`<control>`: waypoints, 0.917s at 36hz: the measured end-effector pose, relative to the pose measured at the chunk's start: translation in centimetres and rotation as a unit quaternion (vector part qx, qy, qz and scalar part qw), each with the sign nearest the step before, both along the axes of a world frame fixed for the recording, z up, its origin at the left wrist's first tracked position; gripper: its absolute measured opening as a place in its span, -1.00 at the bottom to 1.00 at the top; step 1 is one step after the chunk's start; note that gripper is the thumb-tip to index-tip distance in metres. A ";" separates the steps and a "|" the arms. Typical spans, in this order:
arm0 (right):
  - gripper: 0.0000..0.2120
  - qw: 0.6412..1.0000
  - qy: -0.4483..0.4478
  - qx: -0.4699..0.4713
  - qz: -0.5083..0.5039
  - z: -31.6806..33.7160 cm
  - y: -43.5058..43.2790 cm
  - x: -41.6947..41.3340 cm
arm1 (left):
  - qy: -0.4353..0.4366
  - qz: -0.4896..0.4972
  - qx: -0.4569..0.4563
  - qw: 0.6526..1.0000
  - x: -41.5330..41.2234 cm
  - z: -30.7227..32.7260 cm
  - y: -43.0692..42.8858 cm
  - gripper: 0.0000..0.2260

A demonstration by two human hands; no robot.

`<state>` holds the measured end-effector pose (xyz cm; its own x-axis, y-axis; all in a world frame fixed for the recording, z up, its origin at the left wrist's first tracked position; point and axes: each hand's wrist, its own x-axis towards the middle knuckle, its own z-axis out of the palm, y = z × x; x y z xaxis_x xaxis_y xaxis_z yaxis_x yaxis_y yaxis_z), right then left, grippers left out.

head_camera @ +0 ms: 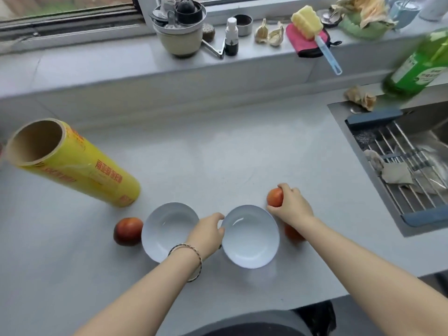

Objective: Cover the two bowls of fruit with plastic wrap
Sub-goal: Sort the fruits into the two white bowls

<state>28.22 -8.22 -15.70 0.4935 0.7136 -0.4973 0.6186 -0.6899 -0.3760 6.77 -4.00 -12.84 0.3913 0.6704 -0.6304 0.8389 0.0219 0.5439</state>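
Observation:
Two empty white bowls stand side by side near the counter's front edge: the left bowl (164,229) and the right bowl (252,238). My left hand (208,234) pinches the right bowl's left rim between them. My right hand (291,204) grips a red-orange fruit (275,197) on the counter just right of that bowl. A second fruit (292,232) lies partly hidden under my right wrist. A third, darker fruit (128,231) sits left of the left bowl. A yellow roll of plastic wrap (80,166) stands upright at the left.
A steel sink (344,122) with a wire drying rack (407,166) lies at the right. A green bottle (417,66) stands by it. The windowsill at the back holds a juicer (179,27), small bottle (231,36), garlic (270,33) and sponge brush (312,30).

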 end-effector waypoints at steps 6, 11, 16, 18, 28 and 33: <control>-0.41 0.987 0.030 0.152 -0.040 1.2 0.3 -0.6 | -0.027 0.043 -0.013 0.999 0.0 -0.6 -0.5 -0.82; -0.35 0.972 0.113 0.149 0.144 4.9 -1.1 -3.1 | -0.053 0.081 0.009 0.995 -0.5 -1.5 -1.4 -0.80; -0.40 0.950 0.046 0.051 0.304 3.2 -1.8 -6.6 | -0.072 0.113 0.016 0.991 -1.4 -1.8 -2.2 -0.84; -0.45 0.942 0.011 0.021 0.334 2.2 -1.4 -7.6 | -0.071 0.127 0.021 0.989 -1.6 -1.7 -2.2 -0.82; -0.43 0.942 0.074 0.116 0.307 1.3 -2.8 -6.8 | -0.031 0.044 0.052 0.997 -2.0 -1.0 -2.7 -0.50; -0.55 0.975 -0.071 0.169 0.128 1.2 -5.8 -1.8 | 0.007 -0.116 0.158 0.980 -1.9 -0.5 -3.0 -0.46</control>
<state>26.43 -14.04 -14.50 0.3242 0.9336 -0.1523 0.8170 -0.3575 -0.4525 4.91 -7.00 -13.34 0.5495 0.7273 -0.4111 0.8085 -0.3389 0.4811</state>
